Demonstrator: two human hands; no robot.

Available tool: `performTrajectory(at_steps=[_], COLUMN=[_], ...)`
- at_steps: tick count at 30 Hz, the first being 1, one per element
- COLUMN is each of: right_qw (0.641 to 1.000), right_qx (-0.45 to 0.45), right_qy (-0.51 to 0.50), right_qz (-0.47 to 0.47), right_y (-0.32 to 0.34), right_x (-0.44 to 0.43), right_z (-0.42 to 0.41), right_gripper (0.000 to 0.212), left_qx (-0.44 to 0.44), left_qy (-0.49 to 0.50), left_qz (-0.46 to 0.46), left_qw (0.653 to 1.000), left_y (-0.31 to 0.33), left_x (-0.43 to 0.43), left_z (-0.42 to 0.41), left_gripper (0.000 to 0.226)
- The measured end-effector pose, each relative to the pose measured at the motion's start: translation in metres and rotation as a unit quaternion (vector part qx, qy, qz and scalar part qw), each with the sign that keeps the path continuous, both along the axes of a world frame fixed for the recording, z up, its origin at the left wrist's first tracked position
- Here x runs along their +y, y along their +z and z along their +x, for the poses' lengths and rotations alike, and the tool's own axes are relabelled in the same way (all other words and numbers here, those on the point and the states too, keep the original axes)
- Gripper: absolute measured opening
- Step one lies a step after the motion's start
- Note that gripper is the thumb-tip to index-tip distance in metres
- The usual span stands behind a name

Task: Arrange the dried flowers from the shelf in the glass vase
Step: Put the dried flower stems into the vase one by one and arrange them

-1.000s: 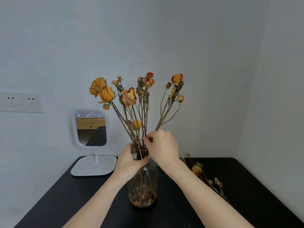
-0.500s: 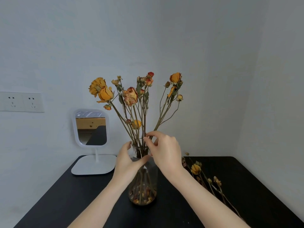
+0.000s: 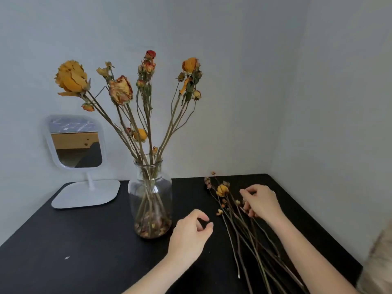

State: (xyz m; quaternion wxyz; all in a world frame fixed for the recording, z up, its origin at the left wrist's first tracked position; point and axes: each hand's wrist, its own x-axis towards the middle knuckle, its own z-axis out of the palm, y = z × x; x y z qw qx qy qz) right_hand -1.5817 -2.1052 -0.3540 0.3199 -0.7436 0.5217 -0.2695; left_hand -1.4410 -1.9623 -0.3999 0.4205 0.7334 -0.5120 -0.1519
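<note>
Head view. We log the glass vase (image 3: 150,194) upright on the black surface (image 3: 84,251), mid-frame. A fan of dried flowers (image 3: 121,90) already stands in it, and crumbled petals (image 3: 152,227) litter its base. A bundle of loose stems (image 3: 239,234) lies on the surface to the vase's right, apart from it, heads toward the wall, with a yellow bloom (image 3: 222,190) among them.

Left hand (image 3: 191,234): hovers between vase and bundle, fingers loosely curled, thumb near forefinger, nothing held.

Right hand (image 3: 262,202): down on the upper part of the bundle, fingertips (image 3: 246,206) among the stems. We cannot tell whether they have pinched one or only touch.

Risks, as we judge them:
- The stems lie crossed and tangled, so lifting one could drag its neighbours along and scatter them.
- Dry material is brittle. A hard pinch or a snag could snap a stem or knock off a head, and the debris in the vase suggests how easily petals drop.
- The vase neck is narrow and crowded. Feeding in another stem could jostle those already standing or shove the vase. With no hand steadying it, it might tip, since the tall stems likely make it top-heavy.
- The mirror (image 3: 75,143) stands just left of the vase, where a toppling vase or a wide sweep of the arm could reach it.
</note>
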Motion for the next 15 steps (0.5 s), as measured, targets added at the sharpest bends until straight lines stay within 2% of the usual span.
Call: performTrajectory(at_steps=[5, 10, 15], right_qw=[0.994, 0.984, 0.966], right_qx=[0.072, 0.135, 0.217], right_qy=[0.03, 0.083, 0.11], right_qz=[0.081, 0.08, 0.083], right_y=[-0.012, -0.019, -0.028], right_x=[-0.012, -0.014, -0.014], right_z=[-0.029, -0.031, -0.019], right_gripper=[0.016, 0.01, 0.019], left_qx=[0.022, 0.031, 0.0], left_qy=[0.04, 0.057, 0.076], left_qz=[0.072, 0.106, 0.133], left_qw=[0.996, 0.992, 0.988], left_y=[-0.012, -0.015, -0.011], left_x=[-0.042, -0.068, -0.086], left_z=[-0.011, -0.022, -0.037], left_gripper=[0.015, 0.018, 0.016])
